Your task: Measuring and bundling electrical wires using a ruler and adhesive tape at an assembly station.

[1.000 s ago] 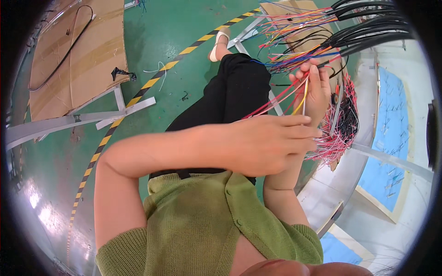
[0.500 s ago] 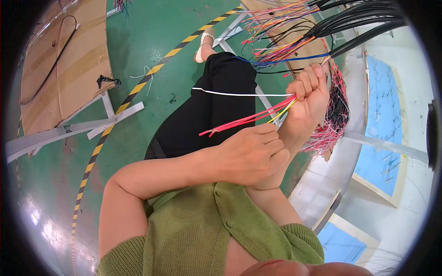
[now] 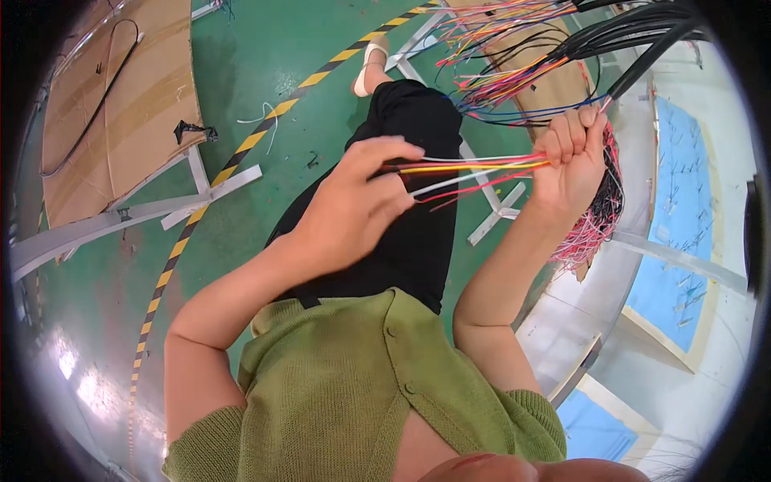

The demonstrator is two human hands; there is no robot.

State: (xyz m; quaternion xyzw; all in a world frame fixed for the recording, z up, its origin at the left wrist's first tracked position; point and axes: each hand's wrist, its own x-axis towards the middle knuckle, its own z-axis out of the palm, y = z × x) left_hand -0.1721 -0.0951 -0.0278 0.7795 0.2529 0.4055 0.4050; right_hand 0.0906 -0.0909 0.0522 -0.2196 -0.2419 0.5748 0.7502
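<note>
My right hand (image 3: 572,157) is closed around a bundle of thin wires (image 3: 482,165) in red, white, yellow and orange. These run out of the end of a thick black cable (image 3: 650,60) just above that hand. Their loose ends stretch leftward to my left hand (image 3: 353,201), whose curled fingers close about the tips of some of them. A red wire below hangs free of the left fingers. Just how the left fingertips grip the strands is partly hidden.
More black cables (image 3: 618,40) with fanned coloured wire ends lie over a cardboard-topped stand at upper right. A red and black wire heap (image 3: 598,213) hangs beside my right forearm. At left stands a cardboard-covered board (image 3: 120,104). Striped floor tape (image 3: 249,145) crosses the green floor.
My left hand has moved left and up, away from my right wrist, to the wire ends. My right hand has shifted slightly right. The wires now stretch nearly level between both hands.
</note>
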